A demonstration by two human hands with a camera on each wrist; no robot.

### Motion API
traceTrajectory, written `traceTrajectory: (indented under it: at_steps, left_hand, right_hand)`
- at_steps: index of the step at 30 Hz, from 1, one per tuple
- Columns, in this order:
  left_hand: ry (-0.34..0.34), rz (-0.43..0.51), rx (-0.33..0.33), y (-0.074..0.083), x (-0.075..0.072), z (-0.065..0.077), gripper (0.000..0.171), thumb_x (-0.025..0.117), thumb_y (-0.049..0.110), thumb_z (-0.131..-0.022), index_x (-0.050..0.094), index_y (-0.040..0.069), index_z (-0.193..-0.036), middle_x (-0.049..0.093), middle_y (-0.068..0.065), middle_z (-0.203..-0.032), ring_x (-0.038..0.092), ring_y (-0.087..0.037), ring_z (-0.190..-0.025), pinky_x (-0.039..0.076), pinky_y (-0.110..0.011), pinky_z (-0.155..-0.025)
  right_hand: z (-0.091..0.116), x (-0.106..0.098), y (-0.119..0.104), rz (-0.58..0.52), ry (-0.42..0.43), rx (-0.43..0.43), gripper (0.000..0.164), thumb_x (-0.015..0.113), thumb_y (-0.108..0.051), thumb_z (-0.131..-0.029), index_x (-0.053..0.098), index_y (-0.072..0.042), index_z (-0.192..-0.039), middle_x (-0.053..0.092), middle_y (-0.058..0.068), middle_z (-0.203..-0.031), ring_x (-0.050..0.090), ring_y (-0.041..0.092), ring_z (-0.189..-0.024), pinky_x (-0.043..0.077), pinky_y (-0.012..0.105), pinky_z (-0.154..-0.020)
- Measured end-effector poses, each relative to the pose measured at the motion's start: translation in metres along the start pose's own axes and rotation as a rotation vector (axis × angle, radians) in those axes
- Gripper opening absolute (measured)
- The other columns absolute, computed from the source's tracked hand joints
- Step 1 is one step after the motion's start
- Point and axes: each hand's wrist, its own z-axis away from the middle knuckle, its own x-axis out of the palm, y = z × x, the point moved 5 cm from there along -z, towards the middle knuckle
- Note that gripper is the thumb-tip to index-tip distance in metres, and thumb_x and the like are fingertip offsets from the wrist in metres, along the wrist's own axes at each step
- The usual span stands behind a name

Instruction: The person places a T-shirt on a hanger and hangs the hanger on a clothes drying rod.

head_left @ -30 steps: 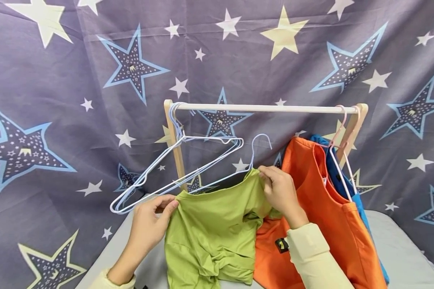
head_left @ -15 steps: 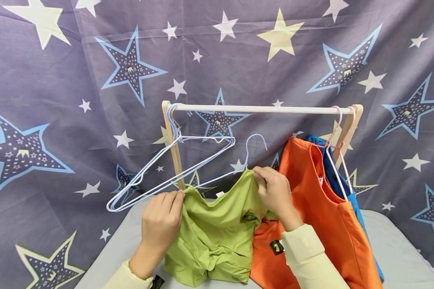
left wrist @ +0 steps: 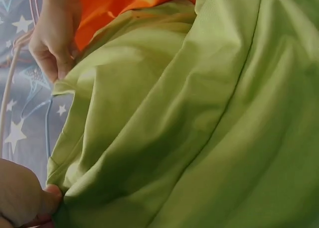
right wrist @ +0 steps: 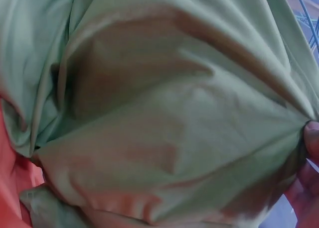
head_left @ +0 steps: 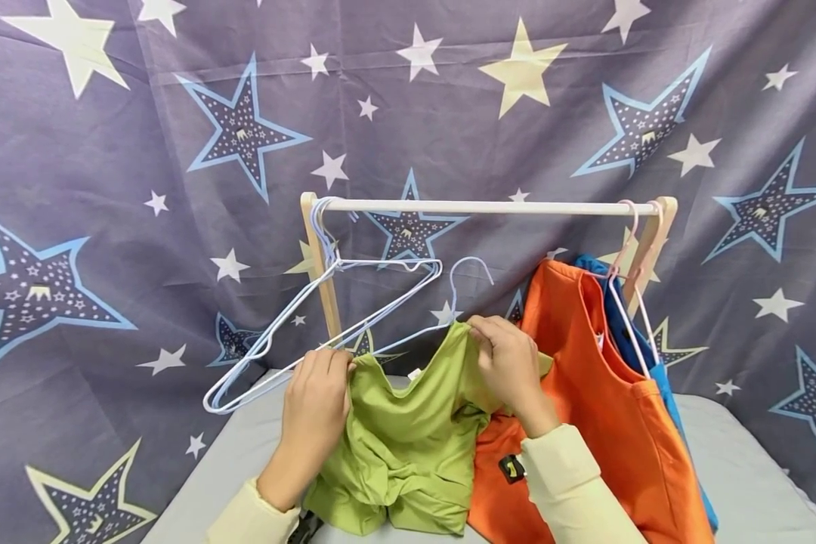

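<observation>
A green T-shirt [head_left: 408, 431] hangs spread between my two hands in the head view. My left hand [head_left: 318, 404] pinches its left shoulder by the neckline. At the right shoulder, close to the hanger's hook, my right hand [head_left: 510, 366] pinches the fabric. A light blue hanger [head_left: 452, 291] sits inside the shirt; its hook stands up from the neckline, off the rail, and its left arm shows in the neck opening. In the left wrist view, both hands grip the collar edge of the shirt [left wrist: 164, 113]. Stretched green cloth [right wrist: 174, 128] fills most of the right wrist view.
A rack with a white rail [head_left: 489, 206] and wooden posts stands behind the shirt. Several bare hangers [head_left: 272, 332] hang at its left end. An orange garment [head_left: 585, 408] and a blue one [head_left: 666, 393] hang at the right on pink-hooked hangers. A starry cloth [head_left: 109, 189] covers the wall.
My left hand has turned over, back of the hand now showing, and moved slightly right. The shirt's neckline sags deeper, showing a white label. The hanger's hook has shifted slightly left.
</observation>
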Motion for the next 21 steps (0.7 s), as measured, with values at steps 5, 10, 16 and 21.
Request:
traceTrajectory:
  at_steps: [5,10,16,21]
  left_hand:
    - [-0.023,-0.008,0.0,0.003,0.005,-0.001,0.008,0.066,0.003,-0.09,0.062,-0.003,-0.092,0.059,-0.015,-0.085,0.054,-0.036,-0.076,0.046,-0.047,-0.068]
    - [-0.014,0.016,0.005,0.011,0.005,-0.004,0.008,0.067,0.003,-0.089,0.062,-0.003,-0.091,0.059,-0.014,-0.085,0.054,-0.034,-0.076,0.046,-0.045,-0.066]
    - [0.003,0.03,0.026,0.021,0.009,-0.011,0.009,0.069,0.005,-0.091,0.063,-0.003,-0.09,0.06,-0.013,-0.084,0.057,-0.035,-0.078,0.047,-0.045,-0.067]
    - [-0.035,0.046,0.012,0.023,0.015,-0.013,0.009,0.07,0.003,-0.09,0.062,-0.002,-0.09,0.058,-0.013,-0.084,0.057,-0.035,-0.08,0.047,-0.045,-0.069]
  right_hand:
    - [-0.001,0.006,-0.01,0.008,-0.01,-0.003,0.021,0.067,0.002,-0.088,0.078,-0.011,-0.1,0.072,0.001,-0.086,0.069,0.025,-0.074,0.053,0.042,-0.057]
    - [0.001,0.013,-0.018,0.008,-0.008,-0.011,0.022,0.066,0.003,-0.087,0.078,-0.011,-0.099,0.072,0.0,-0.086,0.07,0.024,-0.073,0.053,0.042,-0.056]
    - [0.006,0.023,-0.024,-0.005,-0.04,-0.003,0.018,0.067,-0.002,-0.09,0.078,-0.011,-0.1,0.073,0.0,-0.09,0.071,0.023,-0.08,0.055,0.043,-0.062]
    - [0.006,0.027,-0.029,-0.03,-0.102,-0.016,0.013,0.069,-0.005,-0.093,0.077,-0.012,-0.101,0.073,0.0,-0.092,0.07,0.023,-0.081,0.056,0.042,-0.066]
